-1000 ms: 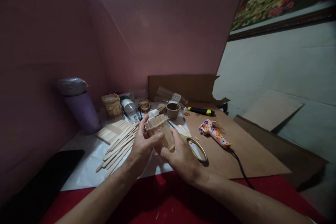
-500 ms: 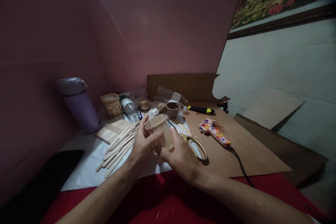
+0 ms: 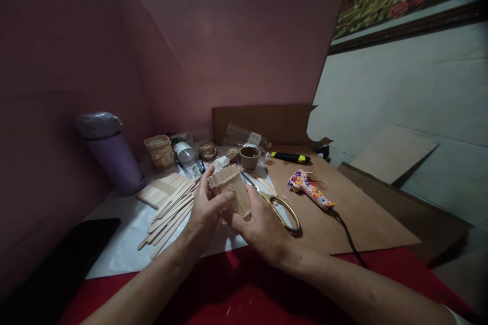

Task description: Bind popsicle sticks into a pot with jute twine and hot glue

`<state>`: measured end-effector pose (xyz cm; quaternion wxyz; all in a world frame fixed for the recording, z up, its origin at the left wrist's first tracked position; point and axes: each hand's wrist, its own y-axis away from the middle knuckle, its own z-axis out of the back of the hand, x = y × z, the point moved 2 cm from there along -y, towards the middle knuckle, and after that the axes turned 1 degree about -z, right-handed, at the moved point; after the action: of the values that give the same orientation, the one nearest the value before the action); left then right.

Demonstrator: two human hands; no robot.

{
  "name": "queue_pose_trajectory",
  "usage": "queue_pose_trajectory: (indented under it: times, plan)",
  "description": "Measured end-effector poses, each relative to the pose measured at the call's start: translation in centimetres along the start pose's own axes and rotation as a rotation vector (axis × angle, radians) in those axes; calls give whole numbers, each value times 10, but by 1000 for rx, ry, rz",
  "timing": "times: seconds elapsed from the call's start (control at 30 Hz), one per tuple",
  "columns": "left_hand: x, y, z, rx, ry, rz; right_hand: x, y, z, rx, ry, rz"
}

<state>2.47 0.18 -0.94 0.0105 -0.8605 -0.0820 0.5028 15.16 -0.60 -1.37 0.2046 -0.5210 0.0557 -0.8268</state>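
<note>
Between my two hands is a small cup covered in craft sticks [image 3: 240,194], tilted, with twine round its rim. My left hand [image 3: 206,208] grips its left side, thumb across the front. My right hand [image 3: 263,228] is wrapped round its lower right side. A pile of loose craft sticks [image 3: 168,226] lies just left of my left hand, beside a banded bundle of craft sticks [image 3: 158,190]. Close to my right hand lie gold-handled scissors [image 3: 285,213]. Further right, a flower-patterned glue gun [image 3: 310,190] rests on cardboard.
At the back stand a stick-covered cup [image 3: 159,153], a brown pot [image 3: 250,158], plastic bottles [image 3: 185,152] and a twine ball [image 3: 208,152]. A yellow-and-black utility knife [image 3: 290,157] lies behind the glue gun. A purple tumbler [image 3: 114,157] stands left; the glue gun's cord [image 3: 351,241] runs to the front edge.
The view has shifted slightly. Both hands keep their hold on the stick-covered cup, with hardly any other movement.
</note>
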Motion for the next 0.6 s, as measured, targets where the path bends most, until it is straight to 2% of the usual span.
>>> queue_pose_trajectory:
  times: [0.27, 0.6]
  plan:
    - [-2, 2, -2, 18, 23, 20, -1, 1, 0, -6, -5, 4]
    - [0, -1, 0, -35, -3, -2, 3, 0, 1, -14, -3, 34]
